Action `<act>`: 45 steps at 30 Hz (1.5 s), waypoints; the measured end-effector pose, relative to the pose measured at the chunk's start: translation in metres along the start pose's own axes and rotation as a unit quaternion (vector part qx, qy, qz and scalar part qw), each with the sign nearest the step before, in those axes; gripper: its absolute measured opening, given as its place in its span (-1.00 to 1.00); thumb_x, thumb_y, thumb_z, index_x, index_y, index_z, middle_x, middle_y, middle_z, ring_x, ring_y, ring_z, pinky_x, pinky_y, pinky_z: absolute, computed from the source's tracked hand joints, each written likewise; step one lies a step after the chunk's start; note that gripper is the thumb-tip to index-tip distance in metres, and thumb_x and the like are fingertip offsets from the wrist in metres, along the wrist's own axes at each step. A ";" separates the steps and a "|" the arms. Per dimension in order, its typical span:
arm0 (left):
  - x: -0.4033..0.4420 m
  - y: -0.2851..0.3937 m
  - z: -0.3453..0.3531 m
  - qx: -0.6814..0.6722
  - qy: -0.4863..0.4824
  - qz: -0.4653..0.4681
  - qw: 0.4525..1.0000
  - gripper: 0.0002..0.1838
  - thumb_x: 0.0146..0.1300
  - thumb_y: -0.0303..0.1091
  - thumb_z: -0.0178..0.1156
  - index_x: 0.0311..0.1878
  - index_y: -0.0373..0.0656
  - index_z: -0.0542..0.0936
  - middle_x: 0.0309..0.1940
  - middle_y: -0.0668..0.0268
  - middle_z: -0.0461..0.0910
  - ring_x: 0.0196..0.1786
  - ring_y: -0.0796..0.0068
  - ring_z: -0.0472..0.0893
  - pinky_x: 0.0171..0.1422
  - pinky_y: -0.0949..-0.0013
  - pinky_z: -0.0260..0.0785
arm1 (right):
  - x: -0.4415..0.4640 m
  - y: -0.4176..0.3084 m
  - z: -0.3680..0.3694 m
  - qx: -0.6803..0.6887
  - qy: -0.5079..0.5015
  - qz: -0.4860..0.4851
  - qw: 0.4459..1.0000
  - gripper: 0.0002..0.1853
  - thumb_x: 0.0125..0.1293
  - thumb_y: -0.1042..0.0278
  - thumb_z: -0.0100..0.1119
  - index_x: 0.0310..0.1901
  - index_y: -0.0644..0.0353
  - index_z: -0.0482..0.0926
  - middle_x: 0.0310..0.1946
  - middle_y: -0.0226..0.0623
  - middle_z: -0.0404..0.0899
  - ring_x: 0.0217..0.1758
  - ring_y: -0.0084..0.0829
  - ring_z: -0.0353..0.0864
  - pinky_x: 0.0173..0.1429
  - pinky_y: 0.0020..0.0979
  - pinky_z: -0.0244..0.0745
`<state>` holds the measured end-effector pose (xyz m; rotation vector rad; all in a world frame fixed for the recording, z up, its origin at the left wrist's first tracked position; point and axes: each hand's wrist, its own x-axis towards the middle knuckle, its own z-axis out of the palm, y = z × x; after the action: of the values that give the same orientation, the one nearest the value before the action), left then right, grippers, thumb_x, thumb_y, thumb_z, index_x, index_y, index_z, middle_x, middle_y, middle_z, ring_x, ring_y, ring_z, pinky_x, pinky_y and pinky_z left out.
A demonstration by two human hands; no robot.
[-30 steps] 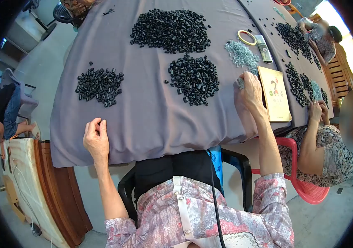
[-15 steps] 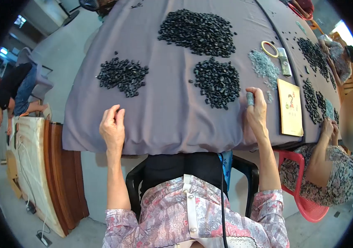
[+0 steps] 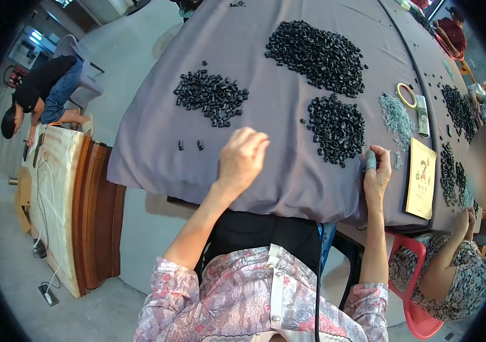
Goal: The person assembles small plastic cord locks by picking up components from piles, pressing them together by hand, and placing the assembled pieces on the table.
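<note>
Now the left hand [image 3: 241,161] has swung right, away from the edge of the cloth, and two black pieces [image 3: 199,145] that did not show half a second ago lie side by side to its left, near the left pile [image 3: 211,96]. Its fingers are curled inward, the wrist bent; whether they grip anything I cannot tell. The right hand [image 3: 377,174] rests half-closed on the purple-grey cloth [image 3: 294,182], a grey-blue cover [image 3: 371,159] on its thumb; its grasp is hidden too. Just beyond it sits the near pile [image 3: 337,130] of black pieces, with the largest pile [image 3: 316,57] behind. To the right are clear bits [image 3: 395,117], a tape roll [image 3: 406,96] and a yellow booklet [image 3: 421,179], whose cover characters are too small to read.
</note>
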<state>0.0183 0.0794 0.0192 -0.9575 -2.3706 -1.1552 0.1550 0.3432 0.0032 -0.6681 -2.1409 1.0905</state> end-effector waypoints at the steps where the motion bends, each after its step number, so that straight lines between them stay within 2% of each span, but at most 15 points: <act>1: 0.006 0.003 0.011 -0.013 -0.010 0.031 0.999 -0.94 0.03 -0.51 0.22 -0.38 -0.21 0.56 -0.44 0.27 0.52 -0.33 0.26 0.52 -0.25 0.29 0.38 | 0.000 0.002 -0.001 -0.002 0.000 0.005 1.000 -0.69 0.07 0.75 -0.13 -0.14 0.30 0.45 -0.36 -0.33 0.47 -0.27 -0.53 0.43 -0.10 -0.52 0.35; 6: 0.044 0.011 0.060 -0.056 -0.033 0.084 0.994 -0.84 0.06 -0.59 0.09 -0.26 -0.21 0.55 -0.28 0.26 0.52 -0.20 0.25 0.48 -0.14 0.27 0.35 | 0.001 0.001 0.000 0.010 -0.002 0.001 1.000 -0.71 0.05 0.74 -0.07 -0.17 0.30 0.47 -0.35 -0.31 0.51 -0.24 -0.52 0.47 -0.08 -0.52 0.37; 10: 0.072 0.017 0.093 -0.006 -0.068 0.132 0.989 -0.74 0.05 -0.60 -0.01 -0.18 -0.22 0.56 -0.13 0.33 0.51 -0.08 0.30 0.44 -0.07 0.25 0.28 | 0.002 0.003 0.000 0.013 -0.001 0.015 1.000 -0.77 0.09 0.69 -0.01 -0.20 0.29 0.49 -0.36 -0.31 0.53 -0.25 -0.53 0.49 -0.08 -0.52 0.39; 13: 0.064 0.017 0.097 0.020 -0.082 0.153 0.985 -0.74 0.02 -0.61 0.02 -0.19 -0.21 0.56 -0.11 0.34 0.51 -0.08 0.33 0.45 -0.10 0.28 0.25 | 0.002 0.000 0.000 0.014 0.004 0.020 1.000 -0.79 0.10 0.69 0.00 -0.21 0.29 0.49 -0.36 -0.31 0.54 -0.25 -0.55 0.49 -0.10 -0.52 0.39; 17: 0.045 0.011 0.084 -0.036 -0.102 0.148 0.983 -0.74 -0.01 -0.62 0.04 -0.22 -0.18 0.57 -0.12 0.34 0.53 -0.09 0.36 0.46 -0.11 0.30 0.23 | 0.002 0.000 0.001 0.029 0.005 0.042 0.999 -0.79 0.10 0.69 0.00 -0.21 0.29 0.49 -0.36 -0.33 0.55 -0.27 -0.57 0.49 -0.12 -0.53 0.39; 18: 0.043 0.011 0.077 -0.047 -0.108 0.146 0.982 -0.75 0.00 -0.64 0.05 -0.24 -0.20 0.57 -0.13 0.30 0.54 -0.06 0.32 0.48 -0.05 0.30 0.26 | 0.002 0.000 0.002 0.029 0.004 0.039 0.999 -0.79 0.10 0.70 0.00 -0.22 0.28 0.49 -0.36 -0.33 0.55 -0.28 -0.57 0.49 -0.13 -0.53 0.39; 21: 0.036 0.005 0.073 -0.114 -0.056 0.114 0.985 -0.79 0.05 -0.66 0.04 -0.25 -0.23 0.56 -0.14 0.25 0.55 -0.06 0.27 0.52 -0.03 0.32 0.33 | 0.001 0.003 0.001 0.022 0.008 0.027 0.999 -0.79 0.10 0.70 -0.01 -0.22 0.28 0.50 -0.37 -0.35 0.54 -0.29 -0.57 0.49 -0.14 -0.55 0.39; 22: 0.038 0.004 0.073 -0.140 -0.034 0.091 0.985 -0.83 0.10 -0.66 0.05 -0.25 -0.26 0.55 -0.15 0.20 0.54 -0.11 0.24 0.56 -0.10 0.35 0.41 | 0.002 0.003 0.001 0.017 0.009 0.019 1.000 -0.79 0.10 0.70 -0.01 -0.22 0.28 0.50 -0.37 -0.36 0.54 -0.29 -0.58 0.49 -0.14 -0.55 0.39; 25: 0.042 -0.002 0.068 -0.143 -0.003 0.034 0.989 -0.85 0.13 -0.64 0.05 -0.25 -0.27 0.54 -0.18 0.20 0.55 -0.19 0.29 0.58 -0.19 0.39 0.43 | 0.001 -0.003 0.002 0.020 0.008 0.017 1.000 -0.79 0.10 0.71 -0.02 -0.23 0.27 0.50 -0.37 -0.37 0.54 -0.30 -0.59 0.49 -0.15 -0.56 0.39; 26: 0.042 -0.007 0.071 -0.157 -0.012 0.016 0.987 -0.86 0.12 -0.63 0.07 -0.25 -0.27 0.55 -0.25 0.22 0.55 -0.25 0.33 0.58 -0.20 0.39 0.42 | 0.001 -0.006 0.002 0.023 0.008 0.019 1.000 -0.78 0.10 0.71 -0.02 -0.23 0.27 0.50 -0.37 -0.38 0.54 -0.30 -0.59 0.49 -0.15 -0.56 0.39; 32: 0.053 -0.004 0.074 -0.150 -0.061 -0.018 0.987 -0.88 0.12 -0.58 0.08 -0.28 -0.26 0.57 -0.35 0.21 0.53 -0.34 0.33 0.56 -0.24 0.38 0.39 | 0.001 -0.010 0.001 0.004 0.006 0.008 1.000 -0.78 0.09 0.71 -0.02 -0.23 0.27 0.50 -0.39 -0.38 0.53 -0.31 -0.59 0.48 -0.16 -0.55 0.39; 39: 0.081 -0.003 0.098 -0.056 -0.108 -0.003 0.993 -0.87 0.05 -0.37 0.19 -0.33 -0.19 0.60 -0.34 0.20 0.54 -0.25 0.20 0.56 -0.15 0.21 0.41 | 0.000 -0.010 0.002 -0.008 0.013 -0.005 1.000 -0.79 0.10 0.71 -0.04 -0.24 0.28 0.51 -0.39 -0.33 0.53 -0.31 -0.55 0.48 -0.15 -0.56 0.38; 41: 0.079 0.002 0.098 -0.016 -0.099 0.000 0.995 -0.87 0.05 -0.34 0.20 -0.35 -0.18 0.60 -0.35 0.22 0.53 -0.22 0.22 0.55 -0.12 0.20 0.41 | 0.001 0.001 0.002 0.036 0.009 0.019 0.999 -0.81 0.12 0.69 -0.02 -0.24 0.29 0.51 -0.39 -0.34 0.52 -0.30 -0.56 0.48 -0.15 -0.56 0.37; 45: 0.076 0.001 0.096 0.001 -0.110 0.013 0.994 -0.88 0.07 -0.36 0.19 -0.32 -0.16 0.58 -0.34 0.21 0.49 -0.20 0.19 0.53 -0.11 0.18 0.40 | 0.002 -0.001 0.003 0.018 0.007 0.011 1.000 -0.82 0.13 0.67 -0.01 -0.23 0.28 0.50 -0.40 -0.39 0.51 -0.29 -0.60 0.46 -0.16 -0.56 0.37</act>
<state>-0.0363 0.1877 0.0027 -1.1654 -2.5200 -1.0873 0.1519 0.3426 0.0032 -0.6820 -2.1018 1.1300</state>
